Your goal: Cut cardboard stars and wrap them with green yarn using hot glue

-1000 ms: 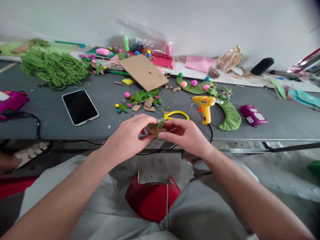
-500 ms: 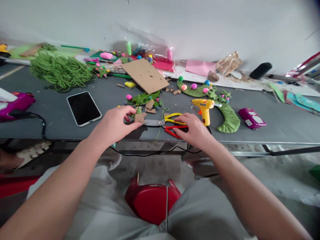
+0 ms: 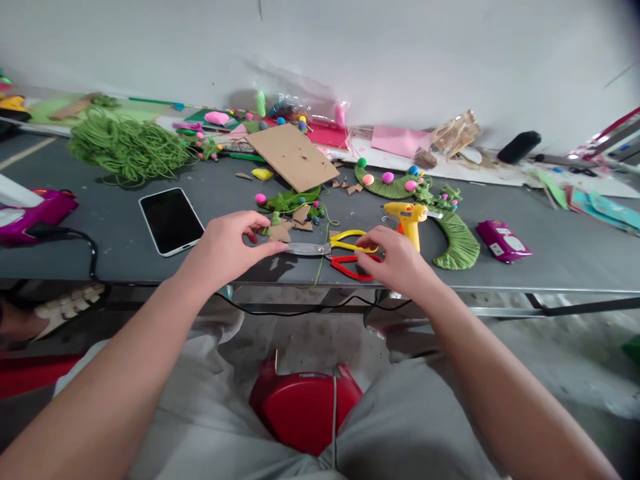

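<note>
Left hand (image 3: 227, 245): fingertips pinched the scissors (image 3: 334, 251) blade tip.
Right hand (image 3: 395, 261): fingers curled on handles, at 3 o'clock.

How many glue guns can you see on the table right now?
2. A yellow glue gun stands just beyond the right hand, beside the scissors. A purple glue gun lies at the table's far left edge, partly cut off. Clutter along the wall may hide others.
</note>
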The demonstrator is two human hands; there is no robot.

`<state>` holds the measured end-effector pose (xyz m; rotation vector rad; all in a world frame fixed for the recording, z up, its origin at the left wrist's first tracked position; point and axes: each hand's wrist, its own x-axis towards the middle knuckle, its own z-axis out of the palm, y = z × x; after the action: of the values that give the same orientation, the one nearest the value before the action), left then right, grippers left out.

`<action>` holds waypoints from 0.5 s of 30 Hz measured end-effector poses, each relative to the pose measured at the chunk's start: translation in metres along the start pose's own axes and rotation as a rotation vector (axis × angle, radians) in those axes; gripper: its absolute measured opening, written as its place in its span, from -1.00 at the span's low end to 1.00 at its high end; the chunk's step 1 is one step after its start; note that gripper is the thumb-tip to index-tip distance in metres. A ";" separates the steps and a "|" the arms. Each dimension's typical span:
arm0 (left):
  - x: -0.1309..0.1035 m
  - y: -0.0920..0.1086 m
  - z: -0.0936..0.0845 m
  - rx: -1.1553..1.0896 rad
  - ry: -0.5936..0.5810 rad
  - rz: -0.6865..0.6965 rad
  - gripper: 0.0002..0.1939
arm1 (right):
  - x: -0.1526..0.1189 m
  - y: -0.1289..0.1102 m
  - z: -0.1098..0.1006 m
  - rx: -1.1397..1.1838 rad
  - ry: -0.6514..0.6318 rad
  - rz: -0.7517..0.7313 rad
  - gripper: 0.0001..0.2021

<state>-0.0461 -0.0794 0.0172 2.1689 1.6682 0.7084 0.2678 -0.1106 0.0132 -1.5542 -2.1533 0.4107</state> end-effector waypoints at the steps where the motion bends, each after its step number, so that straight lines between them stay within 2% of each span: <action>1: 0.000 0.003 0.003 -0.020 -0.006 0.002 -0.44 | -0.002 0.001 -0.005 0.040 -0.009 0.048 -0.81; 4: 0.006 0.010 0.014 -0.155 -0.029 -0.040 -0.46 | -0.009 0.011 -0.019 0.109 -0.129 0.174 -0.69; 6: 0.012 0.015 0.020 -0.310 -0.041 -0.071 -0.47 | -0.014 0.022 -0.029 0.082 -0.154 0.242 -0.57; 10: 0.025 0.022 0.031 -0.550 -0.084 -0.151 -0.49 | -0.022 0.048 -0.047 -0.003 -0.091 0.426 -0.41; 15: 0.031 0.028 0.039 -0.761 -0.261 -0.177 -0.68 | -0.025 0.073 -0.053 -0.134 0.114 0.549 -0.54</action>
<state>0.0044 -0.0556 0.0057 1.4814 1.1709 0.7981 0.3614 -0.1116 0.0188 -2.1874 -1.6739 0.3397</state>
